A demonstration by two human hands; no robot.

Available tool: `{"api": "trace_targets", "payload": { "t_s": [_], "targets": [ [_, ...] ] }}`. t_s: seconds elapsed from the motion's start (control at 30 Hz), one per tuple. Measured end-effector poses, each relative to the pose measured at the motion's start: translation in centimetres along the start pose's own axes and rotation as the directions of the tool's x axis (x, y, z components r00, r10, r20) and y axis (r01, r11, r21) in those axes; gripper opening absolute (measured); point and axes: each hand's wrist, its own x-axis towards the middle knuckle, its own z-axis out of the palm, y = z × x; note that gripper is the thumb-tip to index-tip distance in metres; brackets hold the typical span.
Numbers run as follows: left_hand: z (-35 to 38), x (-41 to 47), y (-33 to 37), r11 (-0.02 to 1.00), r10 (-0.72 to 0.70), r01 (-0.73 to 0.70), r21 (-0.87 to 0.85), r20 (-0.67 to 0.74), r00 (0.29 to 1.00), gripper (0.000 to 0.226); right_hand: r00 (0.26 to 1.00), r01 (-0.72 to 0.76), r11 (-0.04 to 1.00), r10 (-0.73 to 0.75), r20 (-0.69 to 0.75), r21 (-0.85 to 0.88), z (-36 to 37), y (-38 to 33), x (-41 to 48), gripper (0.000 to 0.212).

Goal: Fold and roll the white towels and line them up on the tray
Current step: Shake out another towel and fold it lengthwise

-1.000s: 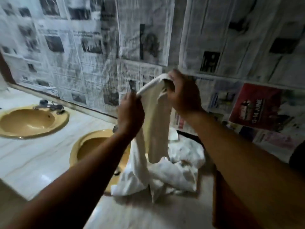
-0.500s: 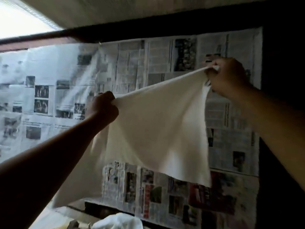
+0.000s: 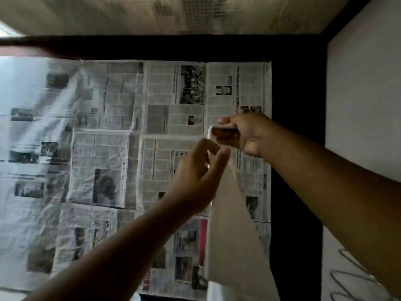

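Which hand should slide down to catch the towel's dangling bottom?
Left, probably. The right hand grips the towel by its top, holding it up; the left hand sits just below, beside the hanging edge.

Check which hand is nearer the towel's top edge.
Right. The right hand pinches the top edge of the white towel; the left hand sits just below and left of that edge.

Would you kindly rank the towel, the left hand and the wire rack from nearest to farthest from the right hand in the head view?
1. towel: gripped by the right hand itself, hanging below it.
2. left hand: just below and to the left, by the towel's edge.
3. wire rack: far down in the lower right corner.
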Motion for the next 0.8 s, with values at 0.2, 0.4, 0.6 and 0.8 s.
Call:
{"api": "trace_targets", "payload": {
  "t_s": [0.2,0.4,0.6,0.8],
  "targets": [
    [-0.1,0.2,-2.3,0.931,-0.363,0.358,0.076,0.066,0.93,0.02,0.994,0.108,0.994,-0.107,-0.025,0.025,-0.1,-0.4,-1.2,0.019],
    [-7.1,3.0,-4.5,0.917,-0.32,0.242,0.317,0.224,0.92,0.019,0.809,0.329,0.549,-0.584,-0.071,-0.768,-3.7,0.0,-1.1,0.019],
    [-11.6,5.6,-3.0,0.863,-0.383,0.115,0.492,0.489,0.784,0.017,0.717,0.314,0.188,-0.69,0.103,-0.931,-4.2,0.3,-1.4,0.038],
    [-13.0,5.4,-2.8,0.805,-0.58,0.545,0.234,0.499,0.643,0.014,0.841,0.221,0.437,-0.538,-0.057,-0.872,-1.6,5.3,-2.1,0.018]
  ]
}}
